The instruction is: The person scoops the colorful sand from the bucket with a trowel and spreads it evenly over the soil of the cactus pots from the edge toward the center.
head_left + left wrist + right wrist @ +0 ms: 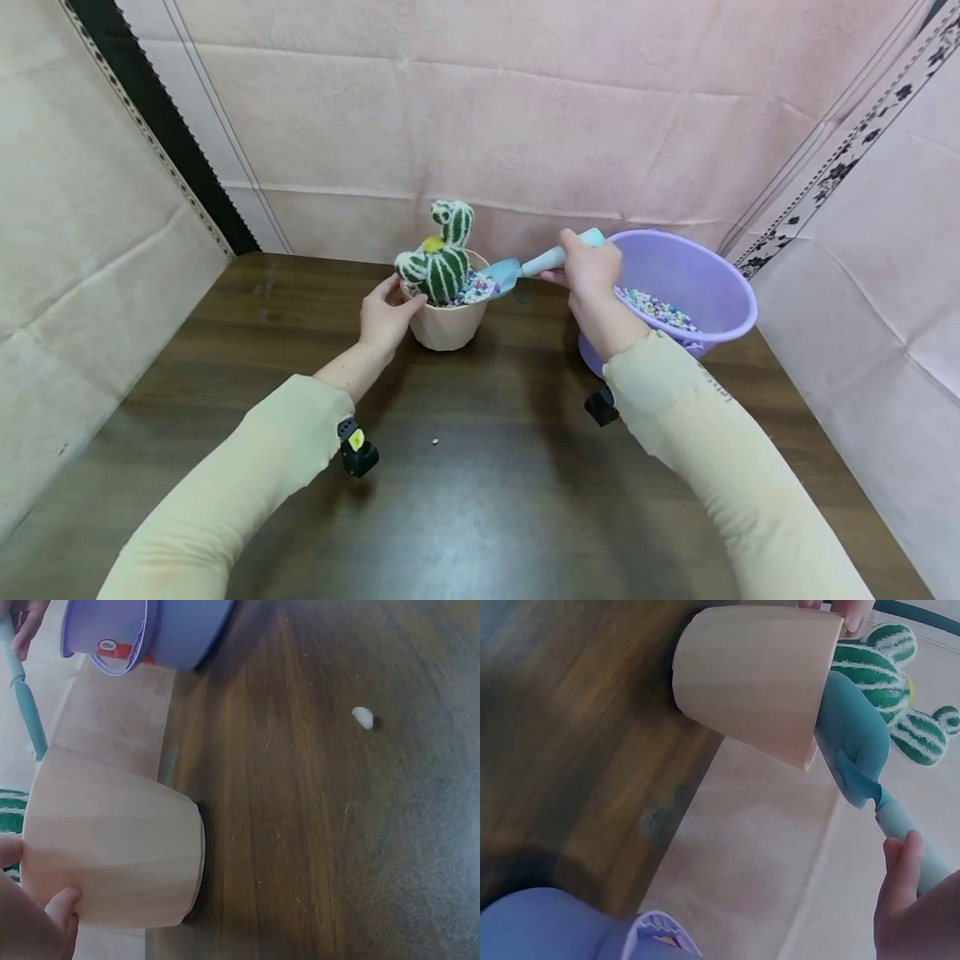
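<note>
A cream flower pot (448, 327) stands on the table near the back, holding a knitted green-and-white cactus (447, 275) with a yellow flower and small pastel pebbles (480, 286). At its left rim my left hand (384, 318) grips the pot, thumb on the outer wall (64, 904) and fingers up at the rim beside the cactus. My right hand (594, 273) holds a light-blue trowel (546, 261) by the handle. Its blade (859, 731) tilts down over the pot's right rim, against the pebbles. In the right wrist view the blade's inner face is hidden.
A purple bucket (697, 275) with more pastel pebbles (660, 308) stands at the right, partly behind my right forearm. One whitish pebble (363, 717) lies loose on the dark wooden table (480, 508). Pale cloth walls (525, 125) enclose the back and sides.
</note>
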